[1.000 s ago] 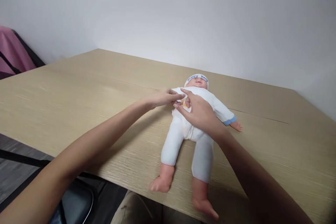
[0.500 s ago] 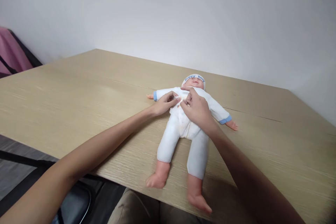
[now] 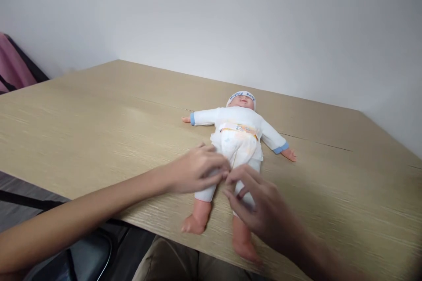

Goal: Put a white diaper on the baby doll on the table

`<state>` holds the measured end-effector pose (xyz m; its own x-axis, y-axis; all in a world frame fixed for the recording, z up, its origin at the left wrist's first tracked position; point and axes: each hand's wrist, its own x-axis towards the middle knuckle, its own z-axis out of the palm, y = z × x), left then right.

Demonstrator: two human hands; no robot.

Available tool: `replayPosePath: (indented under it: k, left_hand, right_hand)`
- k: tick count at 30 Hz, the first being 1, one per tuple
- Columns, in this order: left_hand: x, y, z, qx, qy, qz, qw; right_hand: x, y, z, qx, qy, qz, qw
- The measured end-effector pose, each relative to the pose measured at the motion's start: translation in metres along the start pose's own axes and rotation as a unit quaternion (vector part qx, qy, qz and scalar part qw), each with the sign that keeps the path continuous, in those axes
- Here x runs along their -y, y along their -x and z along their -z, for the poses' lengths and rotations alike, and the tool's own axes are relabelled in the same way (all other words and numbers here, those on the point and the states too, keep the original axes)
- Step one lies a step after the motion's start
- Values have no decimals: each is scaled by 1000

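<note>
A baby doll [image 3: 238, 119] lies on its back on the wooden table [image 3: 99, 109], in a white top with blue cuffs and a white cap. A printed diaper [image 3: 238, 145] shows at its waist. The white trousers [image 3: 205, 193] sit down around its thighs. My left hand [image 3: 198, 169] is closed on the trouser fabric at the doll's left-side thigh. My right hand [image 3: 260, 210], blurred, has curled fingers pinching the fabric over the other thigh. The doll's bare feet reach the table's near edge.
A plain white wall [image 3: 231, 22] runs behind the table. A pink cloth [image 3: 11, 63] hangs over a dark chair back at the far left. Below the near edge are a dark seat [image 3: 89, 257] and my knee in beige trousers [image 3: 171, 263].
Both hands moved from the doll's waist down to its thighs, dragging the white trousers down. The diaper is now uncovered.
</note>
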<state>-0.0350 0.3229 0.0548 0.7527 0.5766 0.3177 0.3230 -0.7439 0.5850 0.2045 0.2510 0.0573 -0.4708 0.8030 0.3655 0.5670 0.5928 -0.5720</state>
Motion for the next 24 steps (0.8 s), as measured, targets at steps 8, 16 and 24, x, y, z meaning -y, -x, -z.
replayPosePath:
  k: [8, 16, 24]
  left_hand:
    - [7, 7, -24, -42, -57, 112, 991]
    - [9, -6, -35, -83, -88, 146, 982]
    - [19, 0, -35, -110, -28, 85, 990]
  right_hand:
    - [-42, 12, 0, -38, 137, -97, 985]
    - [-39, 7, -20, -72, 211, -84, 971]
    - [-35, 13, -23, -83, 184, -91, 975]
